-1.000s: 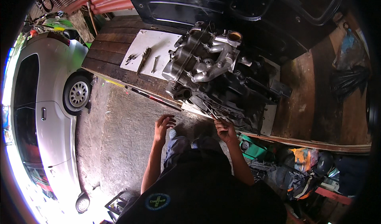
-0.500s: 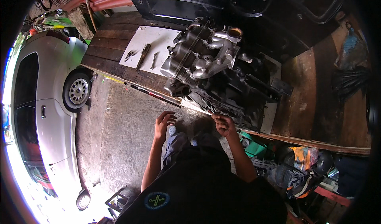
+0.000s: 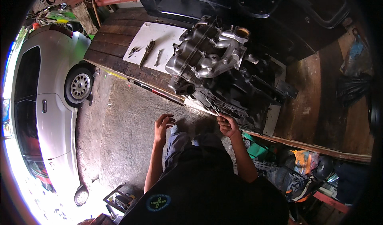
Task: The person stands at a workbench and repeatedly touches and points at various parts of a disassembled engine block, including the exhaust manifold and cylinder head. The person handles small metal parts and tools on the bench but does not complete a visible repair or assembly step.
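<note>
An engine [image 3: 211, 61] with a grey metal intake casting lies on a wooden bench, its near side dark and greasy. My right hand [image 3: 228, 125] is closed round a slim metal hand tool [image 3: 216, 108] at the bench's front edge. The tool's far end points up at the engine's near face; whether it touches cannot be seen, nor its exact kind. Away from the bench, my left hand [image 3: 162, 126] hangs over the floor, fingers loosely bent and apart, holding nothing. A wrench [image 3: 158, 57] and a dirty brush [image 3: 148, 53] rest on a white board [image 3: 169, 37] left of the engine.
A black panel [image 3: 187, 3] stands behind the engine. Plastic bags [image 3: 353, 77] hang at the far right. Below the bench's right part are a green case [image 3: 255, 147] and piled cloths [image 3: 304, 161]. A pale car [image 3: 52, 93] is parked at left beyond the concrete floor [image 3: 123, 121].
The whole view has shifted slightly, with the bench and engine a little to the right. My right hand keeps hold of the tool, and my left hand stays much the same.
</note>
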A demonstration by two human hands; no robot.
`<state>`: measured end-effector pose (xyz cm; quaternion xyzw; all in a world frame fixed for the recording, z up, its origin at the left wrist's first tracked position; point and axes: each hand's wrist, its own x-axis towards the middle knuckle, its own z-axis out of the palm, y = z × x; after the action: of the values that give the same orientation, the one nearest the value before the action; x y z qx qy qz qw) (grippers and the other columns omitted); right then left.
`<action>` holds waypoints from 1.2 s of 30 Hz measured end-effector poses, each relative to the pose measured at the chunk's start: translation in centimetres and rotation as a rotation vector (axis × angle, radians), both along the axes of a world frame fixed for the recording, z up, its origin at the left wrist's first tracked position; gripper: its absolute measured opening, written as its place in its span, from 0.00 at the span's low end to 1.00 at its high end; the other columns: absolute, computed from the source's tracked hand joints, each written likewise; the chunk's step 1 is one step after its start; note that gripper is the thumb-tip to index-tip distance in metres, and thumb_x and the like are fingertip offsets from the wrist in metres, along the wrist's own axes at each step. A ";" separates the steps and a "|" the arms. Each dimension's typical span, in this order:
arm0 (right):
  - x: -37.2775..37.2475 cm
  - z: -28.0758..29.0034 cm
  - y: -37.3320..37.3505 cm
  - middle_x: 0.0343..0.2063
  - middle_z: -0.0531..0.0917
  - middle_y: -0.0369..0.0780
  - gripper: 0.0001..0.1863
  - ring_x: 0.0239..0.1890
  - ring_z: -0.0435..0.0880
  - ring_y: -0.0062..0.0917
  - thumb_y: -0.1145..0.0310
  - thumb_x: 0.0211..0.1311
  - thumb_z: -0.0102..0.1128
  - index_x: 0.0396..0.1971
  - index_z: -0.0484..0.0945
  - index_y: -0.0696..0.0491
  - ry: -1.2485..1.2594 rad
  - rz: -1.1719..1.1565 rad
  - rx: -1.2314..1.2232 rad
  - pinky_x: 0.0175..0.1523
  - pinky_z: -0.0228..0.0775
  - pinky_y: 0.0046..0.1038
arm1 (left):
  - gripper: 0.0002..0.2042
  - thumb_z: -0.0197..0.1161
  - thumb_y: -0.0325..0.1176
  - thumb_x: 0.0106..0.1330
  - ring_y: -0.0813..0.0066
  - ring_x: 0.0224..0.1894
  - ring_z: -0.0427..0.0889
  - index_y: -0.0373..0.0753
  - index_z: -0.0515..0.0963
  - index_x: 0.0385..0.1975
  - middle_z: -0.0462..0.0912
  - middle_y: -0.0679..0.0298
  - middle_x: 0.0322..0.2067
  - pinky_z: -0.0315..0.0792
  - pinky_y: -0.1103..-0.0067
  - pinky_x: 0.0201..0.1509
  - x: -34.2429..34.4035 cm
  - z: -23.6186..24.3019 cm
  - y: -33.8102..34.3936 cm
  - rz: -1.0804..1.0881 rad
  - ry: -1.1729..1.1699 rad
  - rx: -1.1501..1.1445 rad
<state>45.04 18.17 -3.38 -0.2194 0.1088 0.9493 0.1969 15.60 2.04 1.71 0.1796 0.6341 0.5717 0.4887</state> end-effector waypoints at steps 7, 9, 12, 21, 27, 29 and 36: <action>-0.6 2.3 0.3 0.21 0.64 0.35 0.20 0.12 0.58 0.11 0.72 0.73 0.37 0.60 0.57 0.66 0.251 -0.102 -0.241 0.09 0.54 0.13 | 0.13 0.51 0.36 0.69 0.75 0.33 0.81 0.33 0.76 0.44 0.82 0.60 0.32 0.72 0.80 0.38 0.0 -0.3 -0.2 0.007 -0.007 0.013; -0.5 2.5 0.8 0.20 0.65 0.36 0.19 0.12 0.59 0.12 0.72 0.73 0.38 0.59 0.57 0.66 0.243 -0.074 -0.246 0.09 0.54 0.14 | 0.14 0.51 0.37 0.69 0.75 0.33 0.81 0.33 0.76 0.44 0.82 0.60 0.33 0.72 0.79 0.38 0.0 -0.1 -0.3 -0.006 0.007 0.013; -0.4 3.0 1.2 0.20 0.62 0.31 0.13 0.11 0.57 0.09 0.71 0.71 0.45 0.50 0.66 0.63 0.109 0.005 -0.132 0.08 0.49 0.12 | 0.14 0.52 0.37 0.69 0.75 0.33 0.81 0.33 0.76 0.44 0.82 0.60 0.33 0.72 0.79 0.38 0.1 -0.3 -0.4 -0.007 0.003 0.028; -0.3 1.7 0.9 0.15 0.61 0.28 0.13 0.08 0.53 0.07 0.67 0.71 0.49 0.24 0.65 0.51 -0.200 0.149 0.237 0.09 0.43 0.12 | 0.14 0.52 0.36 0.69 0.75 0.33 0.81 0.32 0.76 0.44 0.82 0.59 0.33 0.72 0.80 0.37 0.1 -0.8 -0.5 -0.033 -0.011 0.045; -0.7 2.4 0.8 0.16 0.61 0.28 0.08 0.08 0.54 0.07 0.68 0.72 0.48 0.33 0.69 0.56 -0.084 0.080 0.081 0.09 0.45 0.10 | 0.14 0.52 0.36 0.69 0.75 0.33 0.81 0.32 0.77 0.44 0.83 0.60 0.32 0.72 0.80 0.37 -0.3 -0.1 -0.3 -0.018 0.005 0.026; -0.8 3.0 0.8 0.17 0.62 0.29 0.09 0.09 0.54 0.06 0.68 0.71 0.48 0.40 0.69 0.59 -0.121 0.087 0.114 0.09 0.46 0.10 | 0.14 0.51 0.36 0.69 0.75 0.33 0.81 0.33 0.77 0.44 0.83 0.60 0.32 0.72 0.80 0.38 -0.6 -0.2 -0.4 -0.017 0.007 0.033; -0.2 3.0 1.5 0.18 0.63 0.30 0.19 0.10 0.56 0.07 0.70 0.70 0.48 0.57 0.63 0.65 -0.055 0.099 0.091 0.09 0.49 0.10 | 0.14 0.51 0.36 0.69 0.76 0.32 0.81 0.33 0.77 0.44 0.83 0.60 0.32 0.72 0.80 0.38 -1.1 -0.3 -0.2 -0.019 0.000 0.020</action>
<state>44.81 19.63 -0.38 -0.2413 0.0493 0.9555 0.1623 14.53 1.80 1.39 0.1906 0.6268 0.5731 0.4924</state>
